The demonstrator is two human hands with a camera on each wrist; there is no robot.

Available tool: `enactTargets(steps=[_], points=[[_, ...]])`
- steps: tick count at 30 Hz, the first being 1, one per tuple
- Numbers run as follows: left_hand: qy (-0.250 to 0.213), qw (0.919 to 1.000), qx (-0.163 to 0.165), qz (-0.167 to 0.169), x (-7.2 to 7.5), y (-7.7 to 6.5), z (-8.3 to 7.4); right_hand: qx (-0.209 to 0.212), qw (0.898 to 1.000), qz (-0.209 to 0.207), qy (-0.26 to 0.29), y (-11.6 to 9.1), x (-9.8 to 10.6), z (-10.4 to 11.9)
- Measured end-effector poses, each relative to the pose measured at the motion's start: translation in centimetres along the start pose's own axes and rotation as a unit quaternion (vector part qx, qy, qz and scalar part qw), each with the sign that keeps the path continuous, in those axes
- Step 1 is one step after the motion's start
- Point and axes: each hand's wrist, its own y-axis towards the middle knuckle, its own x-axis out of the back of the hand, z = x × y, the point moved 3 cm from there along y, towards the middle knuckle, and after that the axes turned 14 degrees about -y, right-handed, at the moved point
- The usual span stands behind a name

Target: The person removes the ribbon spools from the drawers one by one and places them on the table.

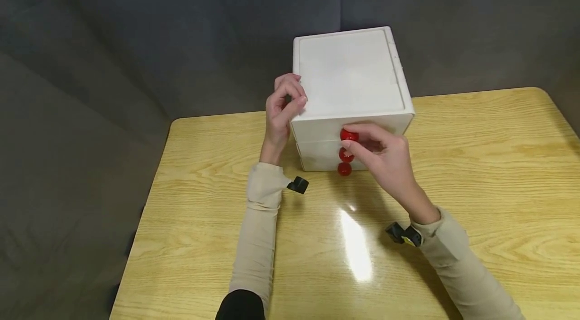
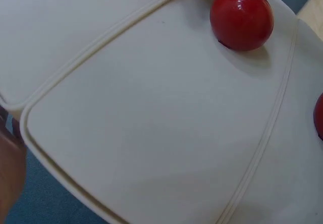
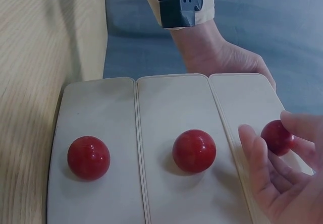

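A small white drawer unit [image 1: 349, 73] stands on the table, its front facing me. Three red round knobs run down that front, one per drawer: the top knob [image 1: 349, 135], the middle knob [image 3: 194, 151] and the bottom knob [image 3: 89, 158]. My right hand [image 1: 385, 156] pinches the top knob between thumb and forefinger. At the unit's left side, my left hand [image 1: 283, 108] rests with loosely bent fingers touching the top front corner. All three drawer fronts look closed. In the left wrist view only a bit of the left hand [image 2: 10, 168] shows at the edge.
The unit sits at the back of a light wood table [image 1: 217, 199], near a dark grey cloth [image 1: 217, 33] that hangs behind. Light glares off the tabletop in front of the unit. Each wrist carries a small black camera [image 1: 298, 184].
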Motion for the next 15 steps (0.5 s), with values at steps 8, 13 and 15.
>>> enactTargets(steps=[8,13,15], points=[[-0.003,0.9998,0.019,0.011,0.4,-0.2,-0.4,-0.003,1.000,0.013,0.022,-0.3,-0.1,0.3],[0.000,0.9998,0.020,0.004,0.5,-0.3,-0.7,-0.003,1.000,0.020,0.007,-0.6,0.2,1.0],[0.000,0.9998,0.017,-0.004,0.5,-0.4,-0.7,0.002,0.999,0.030,0.012,-0.8,0.3,1.3]])
